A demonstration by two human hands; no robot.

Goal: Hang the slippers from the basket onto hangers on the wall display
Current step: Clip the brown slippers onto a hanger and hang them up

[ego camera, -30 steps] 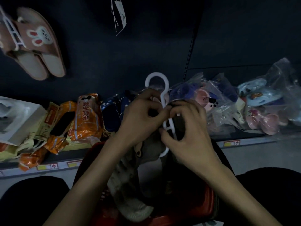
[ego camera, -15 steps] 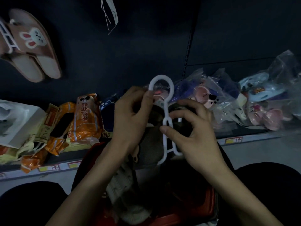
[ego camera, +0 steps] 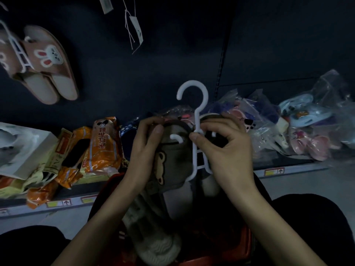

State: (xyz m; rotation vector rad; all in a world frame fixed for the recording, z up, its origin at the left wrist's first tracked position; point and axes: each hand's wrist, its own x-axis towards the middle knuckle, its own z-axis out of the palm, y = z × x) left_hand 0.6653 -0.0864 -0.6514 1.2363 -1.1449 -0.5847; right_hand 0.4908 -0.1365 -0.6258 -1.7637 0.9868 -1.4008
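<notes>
A grey slipper (ego camera: 175, 160) with a bear patch hangs in front of me on a white plastic hanger (ego camera: 198, 120), whose hook points up. My left hand (ego camera: 146, 148) grips the slipper's upper edge, thumb beside one hanger arm. My right hand (ego camera: 228, 150) pinches the hanger's stem and covers a second slipper behind it. Below them sits the red basket (ego camera: 244, 244) with a pale knitted slipper (ego camera: 157, 246) inside. A brown rabbit slipper pair (ego camera: 46, 66) hangs on the dark wall display at upper left.
A low shelf (ego camera: 288, 170) runs across, holding orange packets (ego camera: 99, 144), a white box (ego camera: 21, 148) and bagged children's slippers (ego camera: 299, 127). Paper tags (ego camera: 137, 32) dangle from the wall above. My dark-clothed knees fill the lower corners.
The hanger and grey slipper have risen, and the hook now stands clear above my hands. My left hand moved from the hanger stem to the slipper's edge; the right keeps hold of the stem.
</notes>
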